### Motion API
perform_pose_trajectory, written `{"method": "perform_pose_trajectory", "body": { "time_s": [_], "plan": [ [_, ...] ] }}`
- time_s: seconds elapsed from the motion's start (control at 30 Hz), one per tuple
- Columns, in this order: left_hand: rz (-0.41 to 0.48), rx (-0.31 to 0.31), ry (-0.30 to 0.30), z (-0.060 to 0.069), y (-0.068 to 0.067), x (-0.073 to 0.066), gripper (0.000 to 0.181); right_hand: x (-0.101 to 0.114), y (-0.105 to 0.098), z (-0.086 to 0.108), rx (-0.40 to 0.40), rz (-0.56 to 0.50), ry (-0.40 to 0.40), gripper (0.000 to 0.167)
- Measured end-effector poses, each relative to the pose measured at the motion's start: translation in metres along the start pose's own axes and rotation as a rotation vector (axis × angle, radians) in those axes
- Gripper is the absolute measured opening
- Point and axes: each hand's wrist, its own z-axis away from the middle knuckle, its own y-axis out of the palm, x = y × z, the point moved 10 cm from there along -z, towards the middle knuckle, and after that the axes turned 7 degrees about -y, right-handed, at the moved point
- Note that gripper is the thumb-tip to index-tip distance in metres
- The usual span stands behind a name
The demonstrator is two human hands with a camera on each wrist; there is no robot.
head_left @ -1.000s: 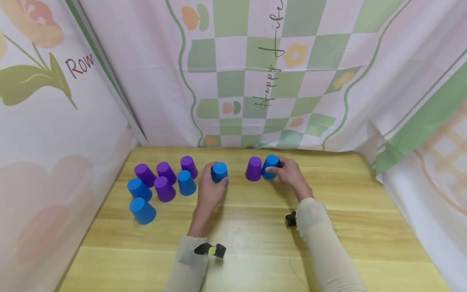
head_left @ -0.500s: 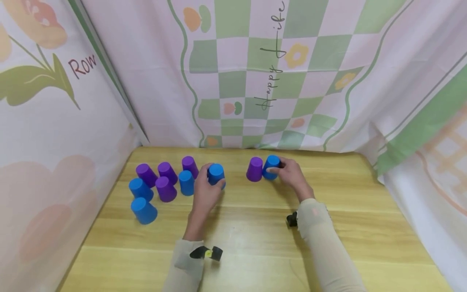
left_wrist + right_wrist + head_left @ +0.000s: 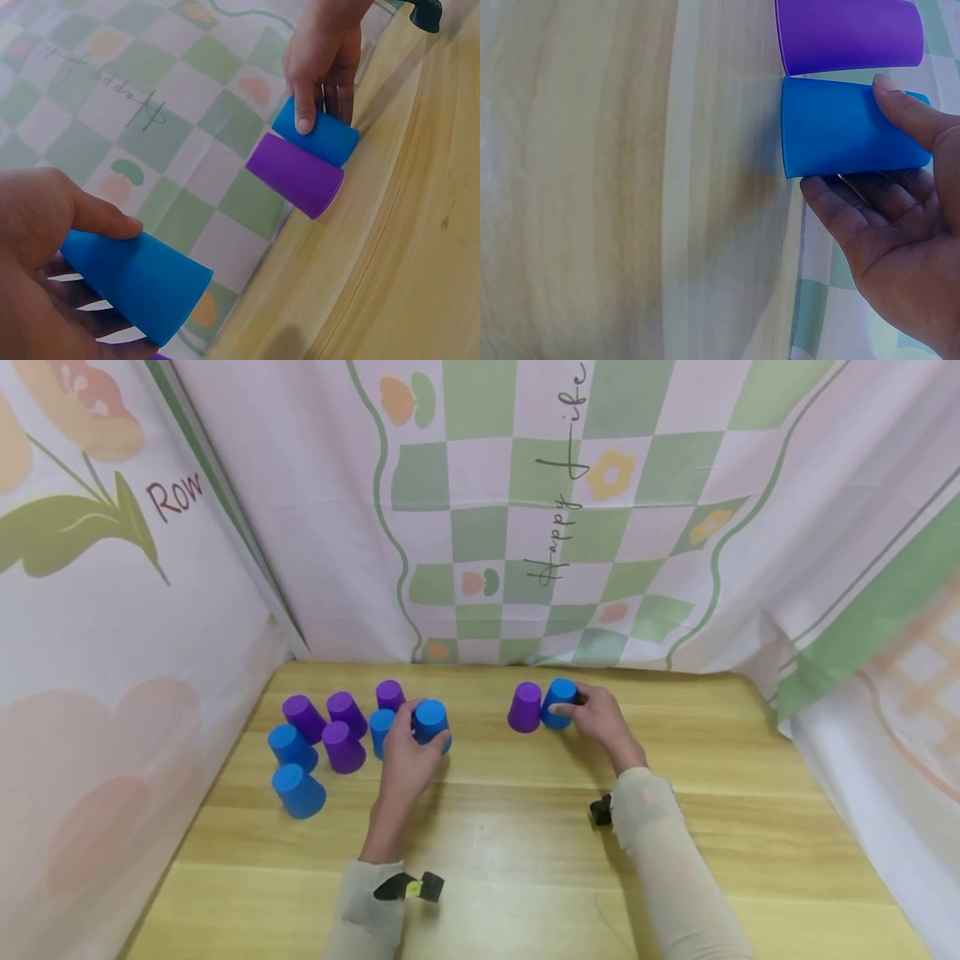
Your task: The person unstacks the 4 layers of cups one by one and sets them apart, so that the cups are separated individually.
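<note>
My left hand (image 3: 405,762) grips an upside-down blue cup (image 3: 432,722), thumb on one side and fingers round the other. In the left wrist view this blue cup (image 3: 139,281) looks raised off the table. Just left of it stands another blue cup (image 3: 379,728), partly hidden by the hand, with a purple cup (image 3: 389,694) behind. My right hand (image 3: 602,720) holds a blue cup (image 3: 558,702) upside down on the table, the thumb on its side. Right beside that one is an upturned purple cup (image 3: 524,708); in the right wrist view the two nearly touch.
At the table's left are purple cups (image 3: 343,748) and blue cups (image 3: 298,792), several in all, upside down in loose rows. The wooden table (image 3: 510,860) meets a checked curtain (image 3: 540,527) at its far edge. Patterned cloth (image 3: 112,693) hangs along the left.
My left hand has carried its blue cup leftward, closer to the standing cups, and now covers part of one blue cup. The right hand and its cup have hardly moved.
</note>
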Motion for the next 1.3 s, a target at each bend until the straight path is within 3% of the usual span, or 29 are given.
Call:
{"method": "perform_pose_trajectory", "body": {
  "time_s": [0.67, 1.3],
  "plan": [
    [-0.125, 0.008, -0.018, 0.013, -0.034, 0.015, 0.06, 0.0, -0.001, -0.002, -0.007, 0.008, -0.017, 0.057],
    [-0.196, -0.018, -0.127, 0.018, -0.074, 0.041, 0.059, 0.004, -0.001, -0.003, -0.017, 0.039, -0.028, 0.045]
  ]
}}
